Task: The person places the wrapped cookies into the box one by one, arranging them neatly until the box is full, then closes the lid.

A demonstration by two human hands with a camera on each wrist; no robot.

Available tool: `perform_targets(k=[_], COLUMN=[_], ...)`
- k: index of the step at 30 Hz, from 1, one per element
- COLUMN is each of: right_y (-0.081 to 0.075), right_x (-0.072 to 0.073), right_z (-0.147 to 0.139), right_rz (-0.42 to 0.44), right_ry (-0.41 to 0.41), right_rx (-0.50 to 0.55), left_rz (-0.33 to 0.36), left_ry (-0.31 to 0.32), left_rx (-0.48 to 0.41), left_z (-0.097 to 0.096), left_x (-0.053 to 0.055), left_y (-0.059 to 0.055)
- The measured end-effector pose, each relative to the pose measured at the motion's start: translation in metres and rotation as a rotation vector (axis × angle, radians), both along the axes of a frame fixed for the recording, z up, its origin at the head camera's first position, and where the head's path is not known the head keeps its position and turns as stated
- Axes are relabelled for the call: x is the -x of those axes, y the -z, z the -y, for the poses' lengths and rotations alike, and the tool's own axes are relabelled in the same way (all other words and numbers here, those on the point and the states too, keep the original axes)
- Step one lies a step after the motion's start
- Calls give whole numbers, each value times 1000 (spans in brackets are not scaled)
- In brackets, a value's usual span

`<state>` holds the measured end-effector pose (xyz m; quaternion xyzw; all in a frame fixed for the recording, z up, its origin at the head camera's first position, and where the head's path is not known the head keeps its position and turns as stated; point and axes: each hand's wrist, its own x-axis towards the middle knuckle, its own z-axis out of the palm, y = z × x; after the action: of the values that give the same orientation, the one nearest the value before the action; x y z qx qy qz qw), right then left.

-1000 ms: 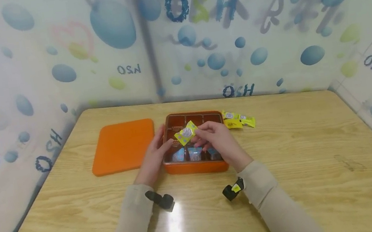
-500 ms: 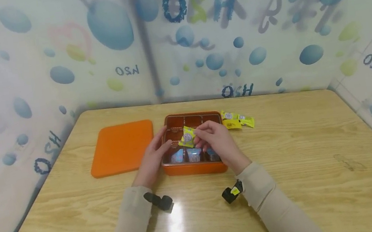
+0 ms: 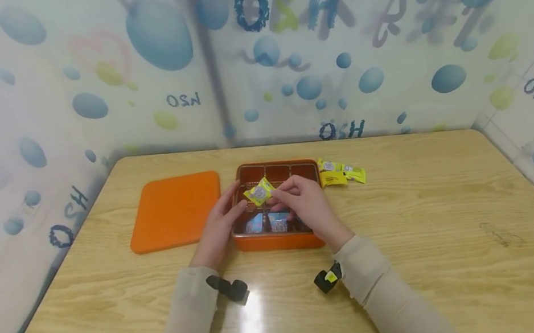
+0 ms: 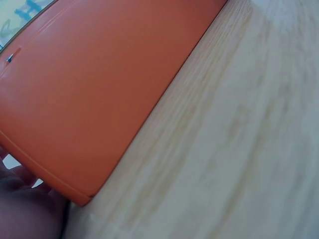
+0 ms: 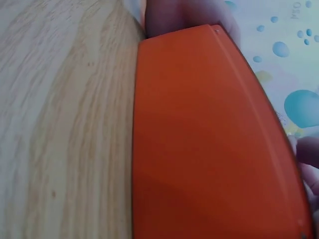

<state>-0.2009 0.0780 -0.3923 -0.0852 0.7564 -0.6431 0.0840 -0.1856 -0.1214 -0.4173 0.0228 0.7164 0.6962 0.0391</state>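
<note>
My right hand (image 3: 306,206) pinches a small yellow wrapped candy (image 3: 260,191) by one corner, with thumb and fingertips, over the orange box (image 3: 278,241). The box has a dark tray (image 3: 277,172) split into compartments. Blue wrapped candies (image 3: 278,222) sit in its front row. My left hand (image 3: 218,224) rests along the box's left side, fingers extended outside it and the thumb over the rim. In the left wrist view the left hand (image 4: 30,204) shows beside the box's corner. In the right wrist view the box's front wall hides the candy; right fingertips (image 5: 310,154) show above the rim.
An orange lid (image 3: 175,212) lies flat on the wooden table (image 3: 437,233), left of the box. Several yellow packets (image 3: 340,171) lie against the box's right side. A patterned wall (image 3: 358,49) stands behind the table.
The yellow candy has turned in the right fingers and shifted slightly left above the tray. My right hand has moved a little left with it. The left hand has stayed at the box.
</note>
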Motion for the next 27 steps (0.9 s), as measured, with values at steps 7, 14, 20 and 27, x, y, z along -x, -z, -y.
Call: perform_targets(k=[7, 14, 20, 27], right_y=[0, -1, 1, 3], right_x=[-3, -6, -9, -12], right_z=[8, 17, 22, 22], right_rz=[-76, -232, -310, -459], right_ry=[35, 76, 100, 124], right_rx=[-163, -388, -523, -669], left_rz=[-6, -17, -3, -35], left_ry=[-12, -6, 15, 37], left_rx=[23, 15, 19, -5], left_z=[5, 6, 4, 1], left_x=[9, 10, 0, -2], left_y=[18, 19, 0, -4])
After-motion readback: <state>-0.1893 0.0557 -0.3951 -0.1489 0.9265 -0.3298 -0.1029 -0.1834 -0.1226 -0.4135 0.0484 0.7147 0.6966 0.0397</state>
